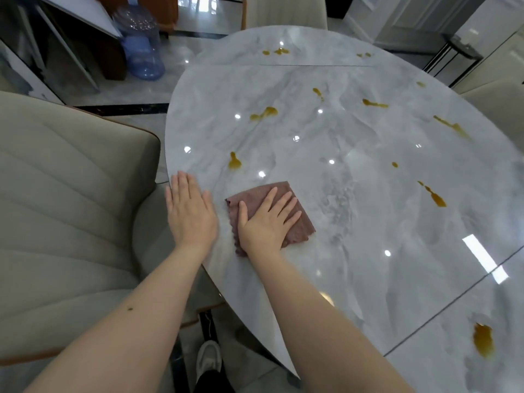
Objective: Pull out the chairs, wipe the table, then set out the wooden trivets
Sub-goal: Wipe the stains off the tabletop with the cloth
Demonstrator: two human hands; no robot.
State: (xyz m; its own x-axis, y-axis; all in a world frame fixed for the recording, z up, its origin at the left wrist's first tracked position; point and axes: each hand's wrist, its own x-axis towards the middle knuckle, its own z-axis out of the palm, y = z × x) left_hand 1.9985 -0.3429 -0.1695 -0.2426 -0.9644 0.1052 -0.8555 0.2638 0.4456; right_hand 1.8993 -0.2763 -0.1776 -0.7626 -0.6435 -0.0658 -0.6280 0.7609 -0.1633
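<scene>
A round grey marble table (354, 171) fills the right of the view, dotted with several amber-brown spills (234, 161). A folded brown cloth (302, 224) lies near the table's left edge. My right hand (266, 219) presses flat on the cloth with straight, spread fingers. My left hand (190, 211) rests flat on the bare tabletop just left of the cloth, at the rim. A beige padded chair (65, 211) stands to the left, pulled away from the table. No wooden trivets are in view.
A blue water jug (141, 43) stands on the floor at the back left beside dark furniture. Another beige chair back (286, 9) shows behind the table, and one (499, 109) at the right. A black metal stand (459, 55) is at the back right.
</scene>
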